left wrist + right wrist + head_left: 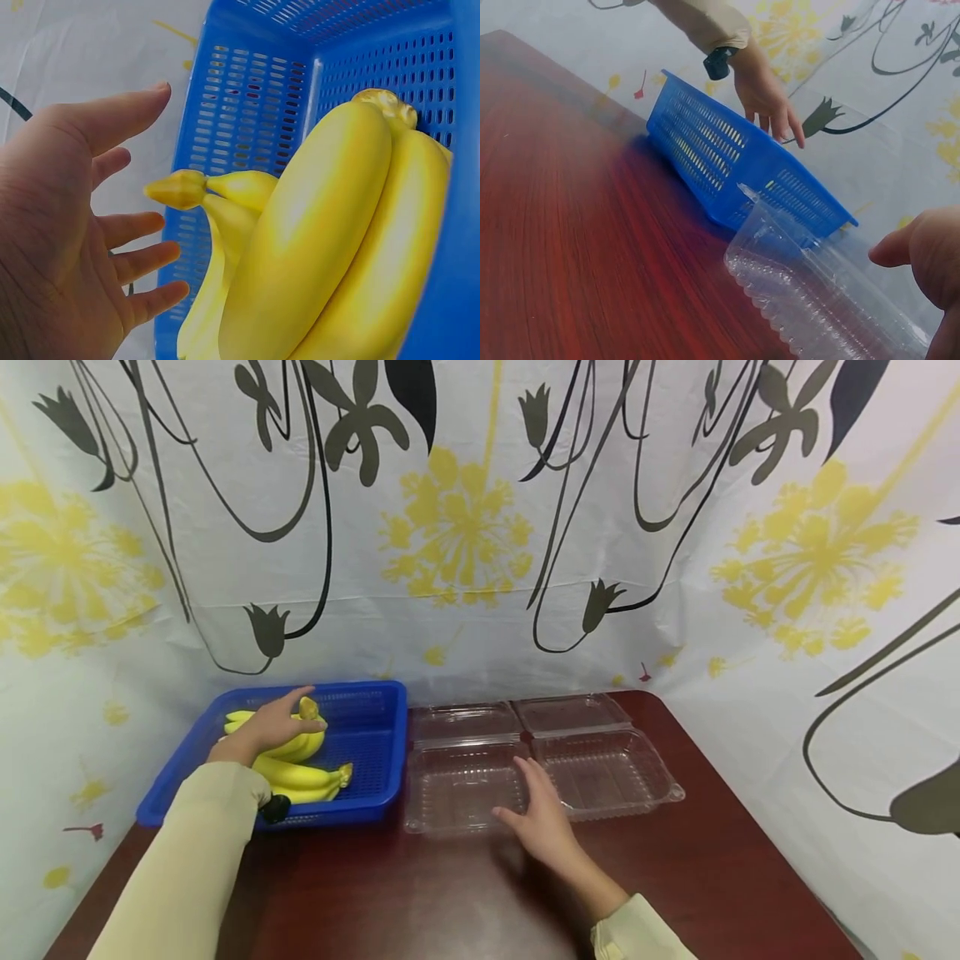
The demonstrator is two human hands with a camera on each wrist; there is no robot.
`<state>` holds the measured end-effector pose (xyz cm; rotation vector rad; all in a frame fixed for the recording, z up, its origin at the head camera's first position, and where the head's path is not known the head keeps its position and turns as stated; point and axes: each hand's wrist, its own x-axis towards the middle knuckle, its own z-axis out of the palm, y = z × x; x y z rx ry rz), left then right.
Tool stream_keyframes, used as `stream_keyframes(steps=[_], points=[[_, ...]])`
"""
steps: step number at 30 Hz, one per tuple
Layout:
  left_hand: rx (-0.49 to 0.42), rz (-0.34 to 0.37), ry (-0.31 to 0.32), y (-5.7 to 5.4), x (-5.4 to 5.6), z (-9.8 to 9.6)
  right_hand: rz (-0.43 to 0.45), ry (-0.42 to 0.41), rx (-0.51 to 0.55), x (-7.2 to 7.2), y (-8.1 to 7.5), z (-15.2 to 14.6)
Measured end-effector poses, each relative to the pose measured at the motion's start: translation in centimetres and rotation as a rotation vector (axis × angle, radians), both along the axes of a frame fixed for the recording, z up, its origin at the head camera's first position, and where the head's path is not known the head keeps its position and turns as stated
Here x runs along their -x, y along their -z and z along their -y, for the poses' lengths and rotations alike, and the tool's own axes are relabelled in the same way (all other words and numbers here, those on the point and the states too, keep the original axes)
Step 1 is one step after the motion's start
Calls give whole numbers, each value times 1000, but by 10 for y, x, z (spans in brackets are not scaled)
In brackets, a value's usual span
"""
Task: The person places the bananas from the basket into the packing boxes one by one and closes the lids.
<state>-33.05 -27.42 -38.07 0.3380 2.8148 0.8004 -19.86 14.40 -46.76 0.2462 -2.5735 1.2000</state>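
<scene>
Bunches of yellow bananas [300,775] lie in a blue plastic basket [378,731] at the left. My left hand [272,727] hovers over the rear bunch, fingers spread. In the left wrist view, that hand [82,232] has its thumb and fingers apart beside the banana stem [180,189], with nothing held. My right hand [542,814] reaches over the near right edge of a clear plastic clamshell container [457,789], its fingers loosely extended. The right wrist view catches the thumb [900,247] of that hand above the container's wall [780,281].
A second clear clamshell [607,768] stands right beside the first, both with lids [573,714] folded back toward the wall. Everything sits on a dark red wooden table [420,893]. A flower-patterned sheet [450,635] hangs behind and along the sides.
</scene>
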Motion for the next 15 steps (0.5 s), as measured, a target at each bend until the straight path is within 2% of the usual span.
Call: stream_keyframes(steps=[4,9,13,15], points=[[-18,64,-10,4,2,1,21,6,12,1,4,1],[-35,102,-8,9,3,0,44,21,44,0,10,-1],[-32,103,-14,14,5,0,65,43,65,-1,13,-2],[-25,77,-19,15,6,0,78,52,70,-3,14,-2]])
